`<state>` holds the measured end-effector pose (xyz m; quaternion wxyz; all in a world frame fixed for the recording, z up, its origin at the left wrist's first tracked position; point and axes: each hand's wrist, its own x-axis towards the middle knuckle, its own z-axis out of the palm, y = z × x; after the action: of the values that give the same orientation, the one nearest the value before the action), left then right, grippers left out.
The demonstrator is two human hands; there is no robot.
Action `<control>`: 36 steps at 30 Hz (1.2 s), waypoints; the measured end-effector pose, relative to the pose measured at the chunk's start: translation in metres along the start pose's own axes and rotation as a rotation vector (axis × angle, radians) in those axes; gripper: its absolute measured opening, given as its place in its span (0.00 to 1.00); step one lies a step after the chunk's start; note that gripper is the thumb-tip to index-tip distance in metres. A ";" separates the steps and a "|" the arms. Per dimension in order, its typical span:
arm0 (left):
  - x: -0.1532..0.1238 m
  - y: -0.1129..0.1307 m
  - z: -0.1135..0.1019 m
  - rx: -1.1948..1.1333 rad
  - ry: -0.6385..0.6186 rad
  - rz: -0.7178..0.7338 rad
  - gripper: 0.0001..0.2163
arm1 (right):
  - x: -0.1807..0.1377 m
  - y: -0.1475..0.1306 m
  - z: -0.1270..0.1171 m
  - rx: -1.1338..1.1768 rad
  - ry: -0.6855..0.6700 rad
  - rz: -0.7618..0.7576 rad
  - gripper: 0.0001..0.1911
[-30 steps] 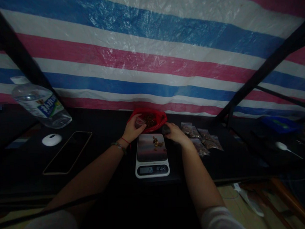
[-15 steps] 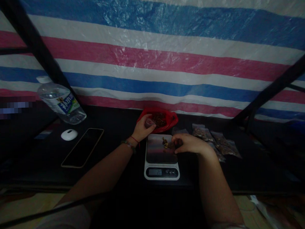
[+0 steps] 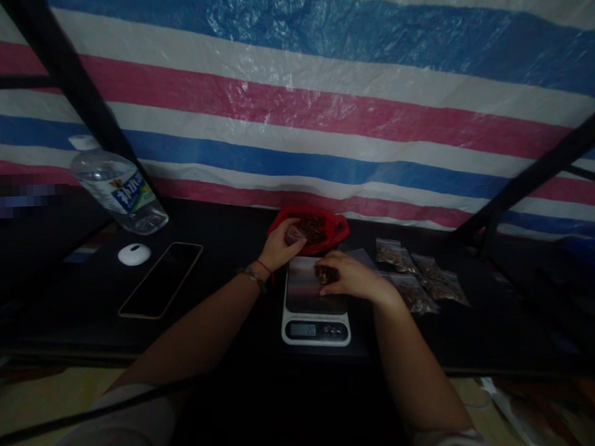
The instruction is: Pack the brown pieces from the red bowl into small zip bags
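A white kitchen scale (image 3: 316, 334) with a metal plate stands in front of me, its display reading 20. Over the plate, my right hand (image 3: 351, 278) has its fingers curled around a small heap of brown dried pieces (image 3: 325, 274). My left hand (image 3: 280, 245) is at the near left rim of a red plastic bag (image 3: 333, 231). Between its thumb and fingers is a small clear plastic thing (image 3: 294, 234) whose kind I cannot make out. More dark brown dried pieces (image 3: 313, 227) lie inside the red bag.
Right of the scale lie several small filled zip bags (image 3: 411, 294) and a flat clear bag (image 3: 361, 256). A phone (image 3: 161, 280), a white mouse (image 3: 134, 255) and a clear bottle (image 3: 121, 190) stand on the left. Black frame bars (image 3: 534, 172) flank a striped sheet (image 3: 324, 137).
My right hand has moved left over the scale plate and closed around the brown pieces there. My left hand stays at the red bag, and the display still reads 20.
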<state>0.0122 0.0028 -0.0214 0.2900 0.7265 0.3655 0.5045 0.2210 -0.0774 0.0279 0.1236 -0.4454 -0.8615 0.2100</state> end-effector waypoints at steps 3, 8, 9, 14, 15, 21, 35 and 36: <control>0.000 -0.001 0.001 0.004 -0.010 0.008 0.23 | 0.003 -0.005 0.002 -0.008 -0.020 -0.029 0.22; 0.000 0.000 -0.001 0.021 -0.047 0.023 0.24 | 0.008 -0.010 0.005 -0.024 0.005 -0.064 0.11; 0.000 0.001 -0.002 0.026 -0.072 0.031 0.24 | 0.008 -0.010 0.006 -0.031 0.011 -0.069 0.10; 0.000 0.005 -0.006 0.041 -0.198 0.099 0.24 | 0.011 -0.014 0.008 -0.069 0.028 -0.079 0.11; 0.000 0.006 -0.007 0.040 -0.216 0.112 0.24 | 0.011 -0.015 0.008 -0.075 0.029 -0.076 0.12; 0.000 0.008 -0.012 0.056 -0.321 0.158 0.24 | 0.012 -0.019 0.008 -0.099 0.058 -0.041 0.13; -0.001 0.027 -0.016 0.223 -0.491 0.235 0.29 | 0.012 -0.011 -0.003 0.091 0.288 -0.055 0.11; -0.001 0.030 -0.014 0.228 -0.494 0.238 0.28 | 0.014 -0.012 -0.003 0.109 0.326 -0.058 0.11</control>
<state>0.0055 -0.0140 0.0061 0.2258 0.8928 0.2505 0.2987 0.2060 -0.0715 0.0369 0.2914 -0.4413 -0.8299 0.1778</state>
